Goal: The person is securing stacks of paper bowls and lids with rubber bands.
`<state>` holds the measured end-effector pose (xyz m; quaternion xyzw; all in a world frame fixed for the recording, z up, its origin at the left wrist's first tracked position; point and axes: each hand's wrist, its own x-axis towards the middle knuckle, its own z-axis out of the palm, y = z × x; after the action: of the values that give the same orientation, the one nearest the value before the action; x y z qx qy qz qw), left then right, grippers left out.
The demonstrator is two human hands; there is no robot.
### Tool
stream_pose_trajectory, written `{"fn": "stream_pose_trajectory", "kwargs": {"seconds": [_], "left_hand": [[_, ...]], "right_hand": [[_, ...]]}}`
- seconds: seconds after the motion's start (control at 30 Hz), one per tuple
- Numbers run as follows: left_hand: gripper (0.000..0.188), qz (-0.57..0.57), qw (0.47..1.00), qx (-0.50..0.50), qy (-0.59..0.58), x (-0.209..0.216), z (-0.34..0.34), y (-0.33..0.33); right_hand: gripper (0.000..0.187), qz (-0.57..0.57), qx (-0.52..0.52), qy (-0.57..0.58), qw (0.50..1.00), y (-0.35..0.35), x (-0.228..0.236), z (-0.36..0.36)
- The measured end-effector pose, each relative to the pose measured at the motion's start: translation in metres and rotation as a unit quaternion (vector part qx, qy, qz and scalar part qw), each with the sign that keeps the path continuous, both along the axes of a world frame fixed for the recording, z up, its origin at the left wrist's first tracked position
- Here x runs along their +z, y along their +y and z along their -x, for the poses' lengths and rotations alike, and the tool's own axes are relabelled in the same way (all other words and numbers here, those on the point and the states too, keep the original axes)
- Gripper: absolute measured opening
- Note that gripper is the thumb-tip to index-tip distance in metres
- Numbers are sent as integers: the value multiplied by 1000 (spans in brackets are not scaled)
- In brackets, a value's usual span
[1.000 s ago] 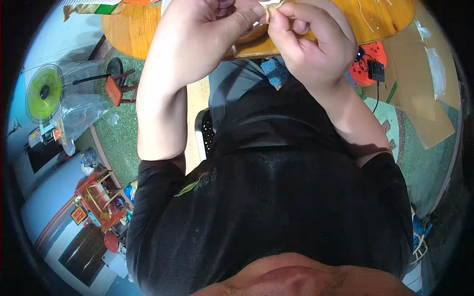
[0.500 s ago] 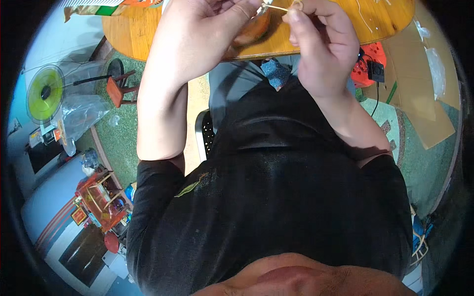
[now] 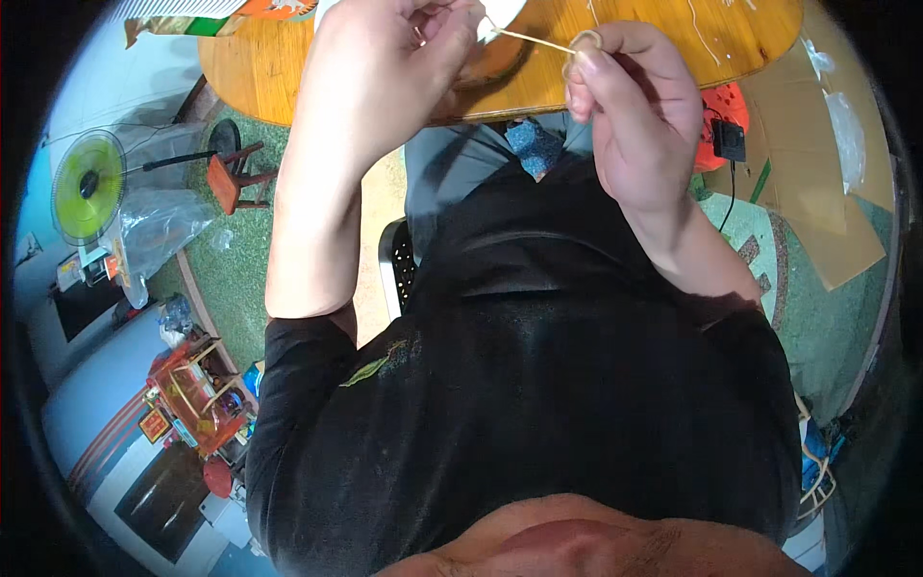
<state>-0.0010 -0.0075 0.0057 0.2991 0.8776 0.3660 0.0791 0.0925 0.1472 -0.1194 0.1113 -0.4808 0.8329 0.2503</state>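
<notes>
Pale cord (image 3: 535,40): stretched as a thin, straight line between the left grip (image 3: 389,72) and the right grip (image 3: 642,106).
Right grip: clamped on the cord between thumb and index finger, with a loop of it seen around the index fingertip.
Left grip: thumb and fingers drawn close, with the cord led up to the fingertips; whether it is clamped there cannot be told.
White piece (image 3: 510,12): partly seen just beyond the left fingertips; its kind cannot be made out.
Brown rounded item (image 3: 498,65): set just beside the left fingers, between the two grips, partly covered.
Bench (image 3: 252,72): made of yellow wood, seen beneath both grips.
Thin strand (image 3: 700,33): laid on the bench, to the right of the right grip.
Packaging (image 3: 183,27): orange, green and white, placed left of the left grip.
Black box (image 3: 728,140): seen near the right grip, on its right, with a cable hanging from it.
Green fan (image 3: 88,185): stood well apart from the left grip, far to its left.
</notes>
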Motion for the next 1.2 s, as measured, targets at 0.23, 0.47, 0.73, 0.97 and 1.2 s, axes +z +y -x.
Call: {"fn": "stream_pose_trajectory", "kwargs": {"seconds": [0.23,0.47,0.73,0.97,1.2], "left_hand": [[40,-42,979,-120,158,3,-12,-6],[11,-64,938,-138,310,-39,8,-12],[10,-64,949,-108,289,-36,-1,-21],[11,-54,947,-118,295,-34,-3,-39],[11,-64,942,-150,293,-39,1,-59]], "right_hand": [[10,-96,-68,-49,992,-2,8,0],[5,-106,0,-19,994,-6,26,-1],[4,-152,-49,12,987,-10,32,0],[48,-172,79,-127,974,-12,15,-12],[58,-279,168,-258,910,-7,15,-22]]}}
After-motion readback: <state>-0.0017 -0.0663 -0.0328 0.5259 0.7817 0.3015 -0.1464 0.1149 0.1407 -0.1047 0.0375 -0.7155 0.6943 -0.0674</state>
